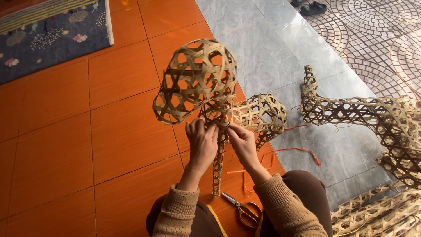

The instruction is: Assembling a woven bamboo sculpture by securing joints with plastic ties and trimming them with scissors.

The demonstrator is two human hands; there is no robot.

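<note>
1. Soft, even daylight is filling the scene, bright without harsh glare.
2. The grey stone slabs [280,48] are giving off a faint sheen.
3. Only weak, diffuse shadows are lying under the woven bamboo piece [197,83].
4. Focus is holding sharp throughout; edges are bending slightly from the wide lens.

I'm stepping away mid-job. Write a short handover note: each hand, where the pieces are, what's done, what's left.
Left hand: fingers pinched on the neck where the open-weave bamboo dome meets the narrow woven stem.
Right hand: gripping the same joint from the other side.
A smaller woven piece sits just behind the joint.
Scissors lie on the orange tile by the knees; orange ribbon strips trail to the right.
Large woven lattice form lies on the grey floor.
Done: dome and stem are woven.
Left: the joint looks unfinished; whether it is tied cannot be seen.
</note>
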